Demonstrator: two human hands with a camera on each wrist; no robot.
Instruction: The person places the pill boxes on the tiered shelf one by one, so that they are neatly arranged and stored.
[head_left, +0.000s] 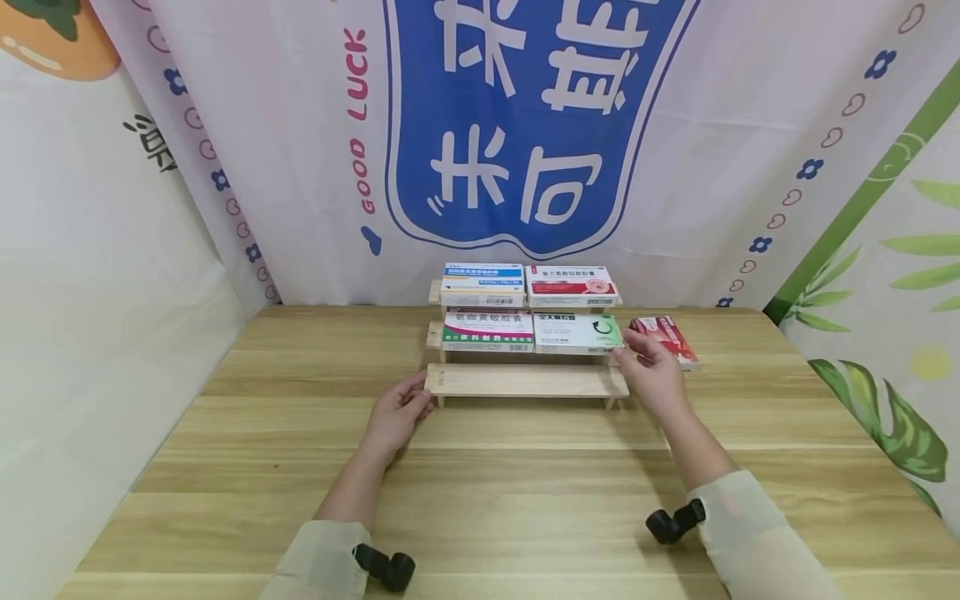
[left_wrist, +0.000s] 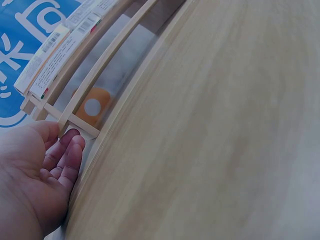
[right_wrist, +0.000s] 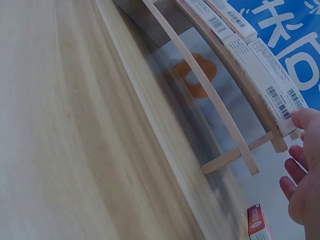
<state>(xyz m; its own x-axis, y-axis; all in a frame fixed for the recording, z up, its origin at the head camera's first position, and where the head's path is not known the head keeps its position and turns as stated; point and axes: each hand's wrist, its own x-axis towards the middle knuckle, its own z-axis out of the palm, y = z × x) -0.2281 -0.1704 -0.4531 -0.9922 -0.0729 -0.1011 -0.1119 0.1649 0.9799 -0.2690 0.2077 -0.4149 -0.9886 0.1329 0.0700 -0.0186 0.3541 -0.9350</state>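
A three-step wooden display rack (head_left: 525, 381) stands on the table, its lowest step bare. My left hand (head_left: 397, 414) holds the left end of that step, the thumb (left_wrist: 47, 131) against the wood and the fingers curled close by. On the middle step lie a pink-and-green medicine box (head_left: 487, 331) and, at its right, a white-and-green medicine box (head_left: 576, 332). My right hand (head_left: 655, 375) touches the right end of the white-and-green box with its thumb (right_wrist: 304, 118); its other fingers are loosely spread beside the rack.
A blue-and-white medicine box (head_left: 482, 284) and a red-and-white one (head_left: 572, 285) lie side by side on the top step. Right of the rack, a red medicine box (head_left: 666, 340) lies on the wooden table (head_left: 495, 500). A printed curtain (head_left: 300, 167) hangs behind.
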